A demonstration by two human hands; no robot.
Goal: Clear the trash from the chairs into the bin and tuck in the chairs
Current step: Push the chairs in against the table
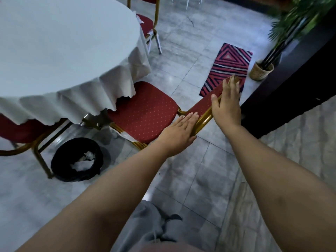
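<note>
A red cushioned chair with a gold frame (145, 111) stands partly under the round table (60, 46), which is covered by a white cloth. My left hand (180, 130) lies flat with fingers extended on the left end of the chair's backrest. Further along the top of the same backrest, my right hand (226, 104) rests with fingers spread, thumb over the gold rail. Neither hand holds anything. A black bin (77, 159) with crumpled white paper in it stands on the floor left of the chair. White trash (140, 20) lies on a far chair (145, 24).
Another red chair (20, 131) stands at the left by the bin. A red striped mat (227, 68) lies beyond the backrest. A potted plant in a woven basket (260, 70) stands beside a dark counter (291, 84) on the right. Grey tiled floor surrounds me.
</note>
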